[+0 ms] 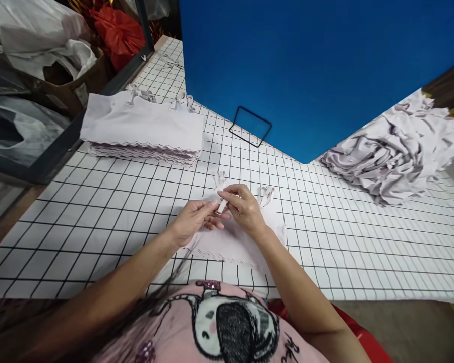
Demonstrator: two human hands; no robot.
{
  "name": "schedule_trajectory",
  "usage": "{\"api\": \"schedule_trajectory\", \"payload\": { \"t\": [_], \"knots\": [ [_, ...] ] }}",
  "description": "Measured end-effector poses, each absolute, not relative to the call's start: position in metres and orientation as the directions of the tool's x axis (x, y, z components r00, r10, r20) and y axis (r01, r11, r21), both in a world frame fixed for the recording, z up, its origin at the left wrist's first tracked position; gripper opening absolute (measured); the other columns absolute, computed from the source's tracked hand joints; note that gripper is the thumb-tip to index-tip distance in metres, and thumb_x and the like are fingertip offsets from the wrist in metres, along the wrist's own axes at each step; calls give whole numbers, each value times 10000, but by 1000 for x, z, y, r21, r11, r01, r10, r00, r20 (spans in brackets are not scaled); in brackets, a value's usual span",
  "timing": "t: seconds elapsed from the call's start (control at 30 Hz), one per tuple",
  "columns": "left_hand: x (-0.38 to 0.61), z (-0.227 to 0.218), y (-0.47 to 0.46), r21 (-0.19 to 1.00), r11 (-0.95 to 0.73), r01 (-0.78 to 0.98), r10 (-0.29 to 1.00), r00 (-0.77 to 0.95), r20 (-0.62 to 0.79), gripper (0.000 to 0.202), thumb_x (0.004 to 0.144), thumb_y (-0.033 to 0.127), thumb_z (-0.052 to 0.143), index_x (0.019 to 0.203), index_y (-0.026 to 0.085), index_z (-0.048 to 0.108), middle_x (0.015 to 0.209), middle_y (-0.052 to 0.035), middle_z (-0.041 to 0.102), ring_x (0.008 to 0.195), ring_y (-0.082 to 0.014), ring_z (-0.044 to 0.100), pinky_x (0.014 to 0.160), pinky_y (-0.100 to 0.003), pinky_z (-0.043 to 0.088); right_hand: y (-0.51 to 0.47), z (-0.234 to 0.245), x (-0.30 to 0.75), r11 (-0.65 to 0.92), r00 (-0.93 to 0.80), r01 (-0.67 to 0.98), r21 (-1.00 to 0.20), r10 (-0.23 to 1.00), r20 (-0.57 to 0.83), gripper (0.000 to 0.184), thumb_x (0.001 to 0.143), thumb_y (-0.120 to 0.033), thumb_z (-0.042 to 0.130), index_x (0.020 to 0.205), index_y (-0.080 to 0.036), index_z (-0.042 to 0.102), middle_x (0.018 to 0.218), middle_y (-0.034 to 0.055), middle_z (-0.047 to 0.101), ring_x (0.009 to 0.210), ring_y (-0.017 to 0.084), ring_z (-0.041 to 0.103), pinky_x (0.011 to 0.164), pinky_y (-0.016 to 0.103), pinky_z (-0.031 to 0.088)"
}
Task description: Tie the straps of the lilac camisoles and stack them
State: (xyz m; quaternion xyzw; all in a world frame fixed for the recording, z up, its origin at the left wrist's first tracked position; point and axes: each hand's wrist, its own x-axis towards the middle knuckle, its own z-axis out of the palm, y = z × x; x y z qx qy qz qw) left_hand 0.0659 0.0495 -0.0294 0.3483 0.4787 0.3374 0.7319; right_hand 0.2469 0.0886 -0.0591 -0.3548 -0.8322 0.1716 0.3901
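Note:
In front of me, a small stack of pale lilac fabric pieces (227,244) with wavy edges lies beneath my hands. Narrow strap loops (267,195) stick up from its far edge. A pale strap (222,206) is pinched in my right hand (245,209), between thumb and fingers. What looks like a small metallic end shows at its lower tip. My left hand (192,222) meets the strap from the left, thumb and forefinger closed at that end, the other fingers loosely curled below. The exact contact is partly hidden by the fingers.
A taller stack of the same pieces (144,121) lies back left. A loose heap of pale fabric (397,151) is at the right. A blue board (298,65) stands behind on the gridded tablecloth (117,217). Bags and a cardboard box (71,96) fill the left side.

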Motion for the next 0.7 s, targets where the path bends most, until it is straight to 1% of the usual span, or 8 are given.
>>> {"api": "schedule_trajectory", "payload": {
  "t": [0.1,0.23,0.37,0.43,0.5,0.57,0.63,0.7],
  "knots": [
    [65,-26,49,823,554,-126,802,346,-487,558,814,642,616,965,108,673,929,-149,752,671,-167,696,589,-254,467,89,-64,247,688,-446,484,-541,725,524,398,918,-62,459,1184,-293,645,1075,80,602,1021,200,567,811,364,548],
    [63,-30,48,880,475,-5,828,340,-445,470,801,582,664,919,128,695,925,-116,756,662,-145,682,587,-244,481,89,-59,251,704,-482,510,-494,710,514,426,898,-35,448,1178,-291,641,1142,83,591,1074,221,541,867,406,525],
    [66,-30,47,928,294,228,880,315,-356,392,867,528,583,813,151,679,823,-76,744,644,-162,676,590,-271,516,82,-36,259,652,-483,558,-513,758,438,549,844,13,461,1234,-342,613,1370,41,507,1244,268,430,1029,538,400],
    [70,-27,46,919,162,360,902,325,-286,344,903,444,532,777,158,676,756,-58,727,614,-164,665,574,-268,509,77,-26,262,645,-557,518,-562,753,351,507,897,-58,476,1297,-354,574,1418,24,494,1284,273,395,1048,542,371],
    [75,-26,44,877,44,479,914,335,-229,291,899,339,511,739,161,676,711,-51,712,589,-160,646,556,-257,484,72,-22,264,632,-659,467,-618,715,233,414,963,-196,492,1354,-325,533,1353,43,569,1248,267,426,1026,513,385],
    [78,-27,42,838,-22,546,918,343,-199,250,877,281,509,738,168,683,707,-46,710,597,-160,637,559,-252,470,69,-25,265,600,-705,460,-654,695,142,376,987,-310,499,1361,-287,532,1214,56,658,1172,257,478,1003,489,385],
    [79,-31,40,840,-31,541,910,364,-201,231,878,284,507,799,184,700,732,-37,716,632,-166,648,579,-254,480,69,-31,267,572,-699,484,-662,708,101,328,992,-350,496,1300,-278,584,1101,48,699,1100,241,517,987,470,370],
    [78,-35,38,877,-4,480,899,385,-207,220,890,313,507,877,200,695,779,-34,727,675,-173,669,606,-261,500,70,-37,269,567,-685,502,-654,721,99,269,985,-367,513,1204,-277,643,1016,40,711,1045,229,540,965,449,364]
  ]
}}
